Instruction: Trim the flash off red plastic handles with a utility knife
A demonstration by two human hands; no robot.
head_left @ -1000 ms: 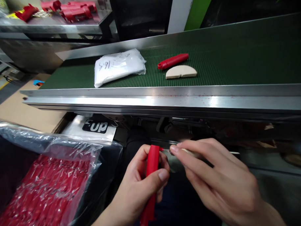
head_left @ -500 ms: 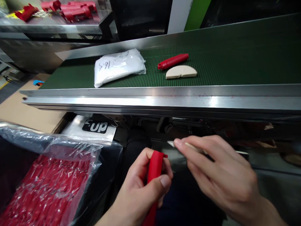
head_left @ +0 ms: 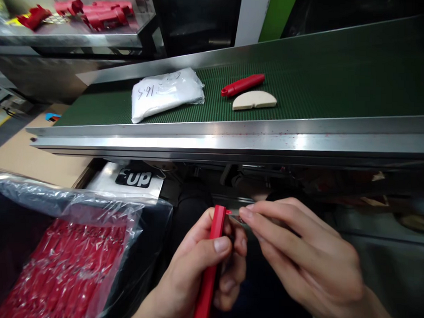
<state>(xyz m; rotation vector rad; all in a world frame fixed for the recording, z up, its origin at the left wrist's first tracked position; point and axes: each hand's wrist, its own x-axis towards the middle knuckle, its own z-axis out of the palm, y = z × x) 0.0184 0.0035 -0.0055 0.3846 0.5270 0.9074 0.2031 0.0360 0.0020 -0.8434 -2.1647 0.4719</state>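
My left hand grips a long red plastic part held upright below the conveyor's front edge. My right hand pinches a small metal blade whose tip touches the top of that red part. On the green belt lie another red part, a cream half-round piece and a white plastic bag with handwriting on it.
A bin lined with clear plastic at lower left holds several red parts. A steel rail runs across in front of the belt. More red parts lie on a steel shelf at upper left. A cardboard sheet lies at the left.
My right hand drew the blade away from the red part, then brought it back against the part's top. My left hand turned the red part slightly and shifted its grip.
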